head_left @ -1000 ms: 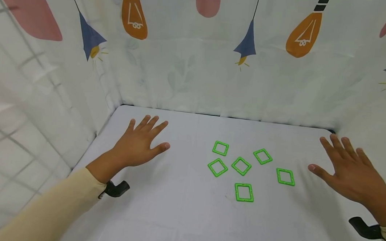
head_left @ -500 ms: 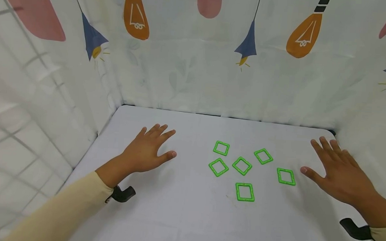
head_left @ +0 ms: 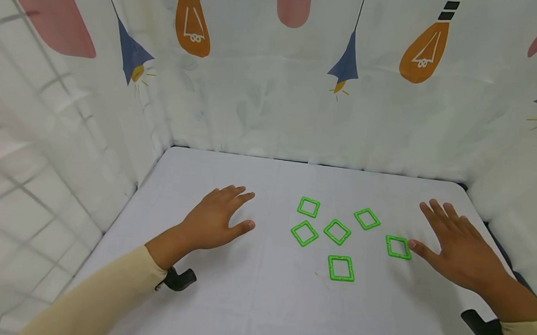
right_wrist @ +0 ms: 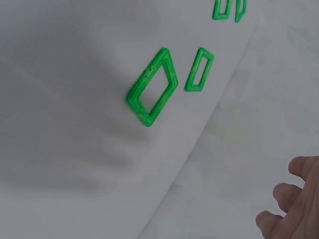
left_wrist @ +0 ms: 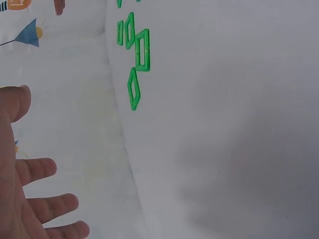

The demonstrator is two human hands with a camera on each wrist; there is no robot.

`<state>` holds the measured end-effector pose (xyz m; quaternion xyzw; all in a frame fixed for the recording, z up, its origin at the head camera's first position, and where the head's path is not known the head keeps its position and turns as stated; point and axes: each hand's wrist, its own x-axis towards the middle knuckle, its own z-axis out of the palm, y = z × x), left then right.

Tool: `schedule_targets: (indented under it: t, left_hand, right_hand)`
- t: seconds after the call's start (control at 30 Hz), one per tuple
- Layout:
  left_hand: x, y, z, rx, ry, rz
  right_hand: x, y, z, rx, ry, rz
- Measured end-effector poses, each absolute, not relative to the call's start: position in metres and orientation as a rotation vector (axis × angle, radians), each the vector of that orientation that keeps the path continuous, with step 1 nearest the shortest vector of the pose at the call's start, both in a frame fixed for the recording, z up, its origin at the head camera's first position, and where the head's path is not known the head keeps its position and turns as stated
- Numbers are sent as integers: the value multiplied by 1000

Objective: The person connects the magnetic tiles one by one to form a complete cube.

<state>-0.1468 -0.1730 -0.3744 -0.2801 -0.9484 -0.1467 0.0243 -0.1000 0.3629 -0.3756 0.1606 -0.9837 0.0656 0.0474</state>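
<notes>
Several green square frames, open in the middle, lie flat on the white table in the head view. My left hand hovers over the table to the left of them, fingers spread and nothing held. Nearest to it is a diamond-turned green frame. On the right, my right hand hovers palm down, also holding nothing. Its thumb tip overlaps the edge of the rightmost green frame in the head view; contact cannot be told. Closest to me lies another green frame. Both wrist views show spread fingers apart from the frames.
The white table meets a printed curtain of lamps and bulbs along its back edge. A pale gridded curtain hangs on the left. A black strap piece sticks out from the left wrist, another from the right.
Both hands have moved inward toward the green frames and closer to me, the left going right and the right going left. The frames have stayed in place on the table.
</notes>
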Motion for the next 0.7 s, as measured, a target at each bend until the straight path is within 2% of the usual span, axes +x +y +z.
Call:
schedule_targets:
  t: [0.7]
  left_hand:
    - [-143,-159,-391,-904,-2959,-510]
  right_hand:
    - [-96,348,-394,514,-2985,228]
